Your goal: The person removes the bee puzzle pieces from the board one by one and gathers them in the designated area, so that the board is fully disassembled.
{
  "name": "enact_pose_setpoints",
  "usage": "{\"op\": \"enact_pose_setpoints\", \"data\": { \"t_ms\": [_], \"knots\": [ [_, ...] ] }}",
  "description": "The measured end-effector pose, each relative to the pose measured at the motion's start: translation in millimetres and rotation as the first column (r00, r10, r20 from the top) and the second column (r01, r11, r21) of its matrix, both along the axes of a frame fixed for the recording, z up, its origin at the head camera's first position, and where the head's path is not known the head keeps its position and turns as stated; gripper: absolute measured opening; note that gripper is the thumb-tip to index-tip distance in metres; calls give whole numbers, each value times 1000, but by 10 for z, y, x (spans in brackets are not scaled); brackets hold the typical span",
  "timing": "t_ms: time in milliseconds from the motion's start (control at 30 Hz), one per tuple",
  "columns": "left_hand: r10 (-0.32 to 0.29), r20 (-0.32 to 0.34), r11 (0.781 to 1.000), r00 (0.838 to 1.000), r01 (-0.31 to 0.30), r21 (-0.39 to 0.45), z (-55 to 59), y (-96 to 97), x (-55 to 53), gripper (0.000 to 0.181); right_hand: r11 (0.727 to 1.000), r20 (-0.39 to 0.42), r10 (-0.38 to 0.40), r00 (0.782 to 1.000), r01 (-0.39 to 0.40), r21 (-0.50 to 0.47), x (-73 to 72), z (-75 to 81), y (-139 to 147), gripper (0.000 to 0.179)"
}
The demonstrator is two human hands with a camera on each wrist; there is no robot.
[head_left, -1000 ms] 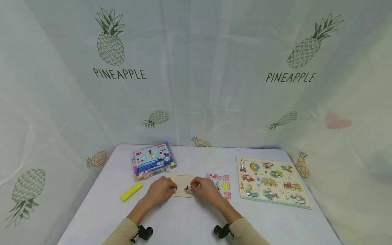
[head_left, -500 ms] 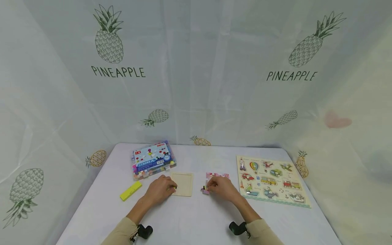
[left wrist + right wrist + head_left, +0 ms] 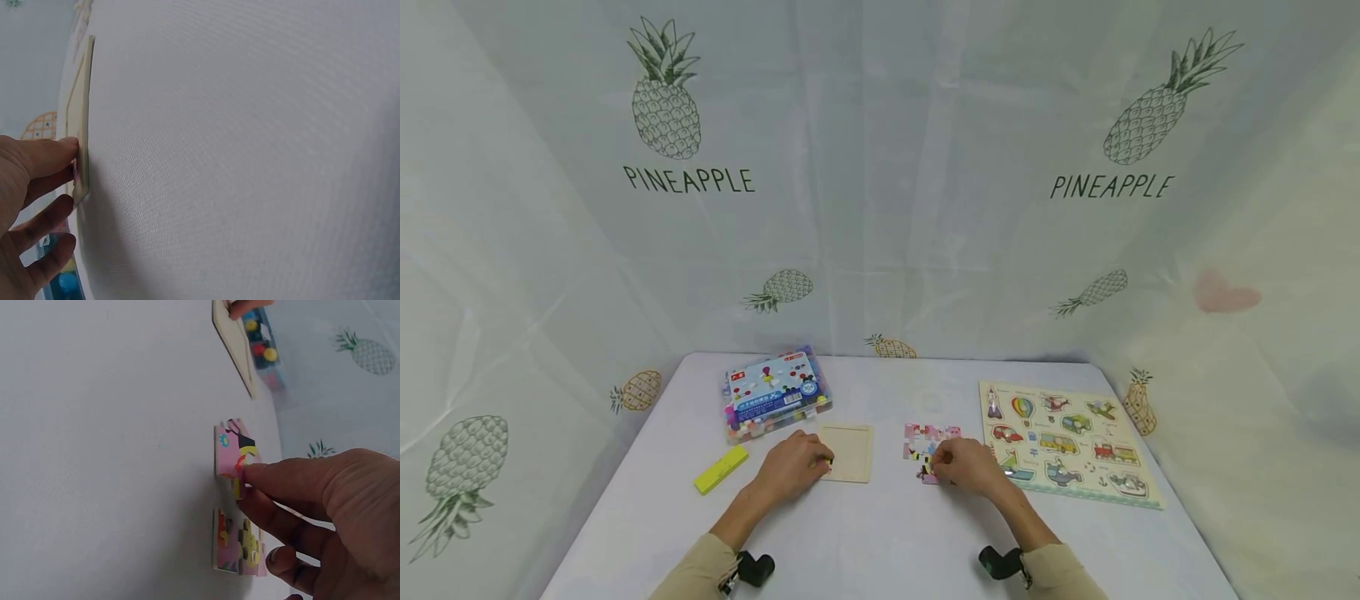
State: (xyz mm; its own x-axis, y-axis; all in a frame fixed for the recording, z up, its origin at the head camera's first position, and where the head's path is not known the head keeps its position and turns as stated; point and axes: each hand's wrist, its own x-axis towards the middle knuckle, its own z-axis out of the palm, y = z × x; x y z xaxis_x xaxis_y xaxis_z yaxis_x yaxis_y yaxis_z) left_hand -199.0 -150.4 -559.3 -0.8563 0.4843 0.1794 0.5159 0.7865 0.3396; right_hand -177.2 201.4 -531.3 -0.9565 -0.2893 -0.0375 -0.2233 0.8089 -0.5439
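Observation:
In the head view my left hand [image 3: 793, 465] rests at the lower left corner of a shallow square wooden tray [image 3: 852, 454]. Its thumb and index finger pinch a small, mostly hidden puzzle piece; a pink sliver shows in the left wrist view, beside the tray's edge [image 3: 85, 119]. My right hand [image 3: 966, 465] is over the lower part of a pink jigsaw [image 3: 917, 432] lying right of the tray. Between right thumb and index finger is a pink puzzle piece [image 3: 227, 456] with black and yellow print. Other jigsaw pieces [image 3: 226, 547] lie close below those fingers in the right wrist view.
A clear box of coloured balls [image 3: 775, 396] stands at the back left. Nearer me lies a yellow block [image 3: 721, 469]. A large vehicle picture board [image 3: 1067, 446] occupies the table's right side. A pineapple-print curtain [image 3: 880, 208] hangs behind.
My right hand has carried its puzzle piece rightward from over the wooden tray to the lower part of the pink jigsaw. The left hand has stayed at the tray's corner.

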Motion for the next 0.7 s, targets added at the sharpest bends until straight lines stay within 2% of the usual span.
{"op": "enact_pose_setpoints", "data": {
  "t_ms": [267, 700],
  "knots": [
    [1, -8, 1000, 1000, -1, -9, -1, 5, -10, 13, 999, -40, -30, 999, 31, 31, -14, -93, 7, 13],
    [-6, -14, 1000, 1000, 6, 5, 0, 5, 15, 13, 988, -121, -28, 992, 46, 146, 4, -107, -37, 14]
  ]
}}
